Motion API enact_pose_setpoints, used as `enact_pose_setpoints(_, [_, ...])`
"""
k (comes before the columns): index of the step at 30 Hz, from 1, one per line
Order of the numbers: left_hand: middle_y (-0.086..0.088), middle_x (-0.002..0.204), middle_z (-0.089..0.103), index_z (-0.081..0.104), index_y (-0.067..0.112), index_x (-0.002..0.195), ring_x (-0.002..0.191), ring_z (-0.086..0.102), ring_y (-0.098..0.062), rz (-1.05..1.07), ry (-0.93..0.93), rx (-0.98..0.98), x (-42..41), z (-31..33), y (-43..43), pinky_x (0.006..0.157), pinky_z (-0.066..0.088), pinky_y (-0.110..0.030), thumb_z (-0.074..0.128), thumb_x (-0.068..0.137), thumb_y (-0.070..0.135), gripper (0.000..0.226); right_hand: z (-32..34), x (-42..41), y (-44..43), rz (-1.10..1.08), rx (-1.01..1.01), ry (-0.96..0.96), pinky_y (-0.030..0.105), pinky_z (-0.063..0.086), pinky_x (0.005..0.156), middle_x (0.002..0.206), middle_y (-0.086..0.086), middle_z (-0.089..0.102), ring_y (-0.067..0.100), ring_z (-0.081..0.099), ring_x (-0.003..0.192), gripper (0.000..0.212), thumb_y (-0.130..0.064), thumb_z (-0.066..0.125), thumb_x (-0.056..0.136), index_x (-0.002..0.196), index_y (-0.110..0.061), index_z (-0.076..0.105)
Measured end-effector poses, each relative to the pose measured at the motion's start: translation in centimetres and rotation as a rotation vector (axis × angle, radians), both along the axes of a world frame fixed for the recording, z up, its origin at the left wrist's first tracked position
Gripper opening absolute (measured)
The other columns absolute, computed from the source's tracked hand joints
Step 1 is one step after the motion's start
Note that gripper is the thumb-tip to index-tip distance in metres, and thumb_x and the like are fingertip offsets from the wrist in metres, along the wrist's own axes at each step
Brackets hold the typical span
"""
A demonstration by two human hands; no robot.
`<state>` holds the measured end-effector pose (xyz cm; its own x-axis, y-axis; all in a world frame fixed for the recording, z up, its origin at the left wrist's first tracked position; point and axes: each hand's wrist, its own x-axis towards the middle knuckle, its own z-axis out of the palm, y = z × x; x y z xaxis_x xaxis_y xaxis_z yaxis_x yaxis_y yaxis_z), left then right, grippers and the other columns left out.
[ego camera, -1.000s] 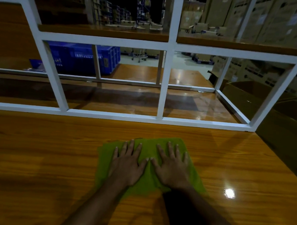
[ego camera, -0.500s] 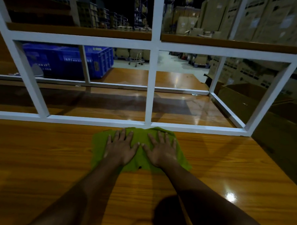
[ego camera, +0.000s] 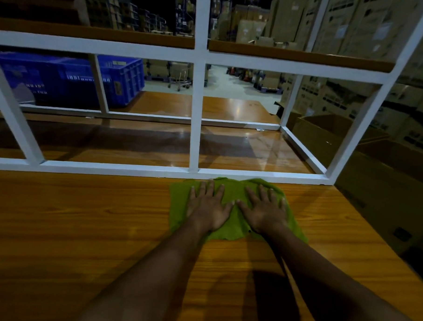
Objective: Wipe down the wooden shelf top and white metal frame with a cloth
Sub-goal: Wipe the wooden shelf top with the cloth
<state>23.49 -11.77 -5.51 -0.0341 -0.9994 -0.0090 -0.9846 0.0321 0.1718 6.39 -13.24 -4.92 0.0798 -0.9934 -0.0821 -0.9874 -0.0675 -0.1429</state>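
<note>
As we enter this moment in the record, item one is the green cloth. It lies spread flat on the wooden shelf top, toward the far right part, its far edge touching the bottom rail of the white metal frame. Item two is our left hand, palm down on the left half of the cloth, grip spread, fingers straight and fanned toward the rail, pinching nothing. Item three is our right hand, likewise flat on the right half, grip spread. Its thumb tip is touching the left thumb tip or just beside it, and we cannot tell which. Both forearms reach out long over the board. We judge the step in hand to be wiping the shelf top, at the far limit of a forward push, with the frame not yet dealt with. The next move, as we judge it, has two options. One is to draw the cloth back under even palm pressure and shift toward the broad stretch of board at the left. The other is to gather the cloth into the fingers so it can wrap the rail and upright, since flat palms would suit those narrow bars poorly. Also noted beyond the frame are a blue crate, stacked cardboard boxes and an open carton at the right.
</note>
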Motion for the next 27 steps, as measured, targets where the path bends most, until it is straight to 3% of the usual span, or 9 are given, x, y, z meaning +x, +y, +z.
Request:
enact_pose_setpoints(13, [0.007,0.165,-0.002,0.004,0.032,0.157,0.152,-0.002,-0.019,-0.135,-0.042,-0.050,7.2,-0.6,-0.5,0.122,-0.001,-0.048,0.012,0.099,0.063,0.067,-0.5,7.3,-1.1,-0.012,-0.029,0.010,0.061,-0.007,0.117,0.165,0.011,-0.008,0.035,-0.008,0.151,0.078,-0.076,0.012,0.091,0.157,-0.035,0.003])
enact_pose_setpoints(27, [0.003,0.165,-0.005,0.004,0.034,0.157,0.152,0.000,-0.022,0.141,-0.088,-0.002,17.7,-1.2,2.8,0.121,0.001,-0.051,0.013,0.095,0.069,0.072,-0.2,17.3,2.1,0.216,-0.032,0.026,0.063,-0.009,0.116,0.166,0.008,-0.007,0.036,-0.008,0.151,0.075,-0.071,0.013,0.094,0.158,-0.033,0.004])
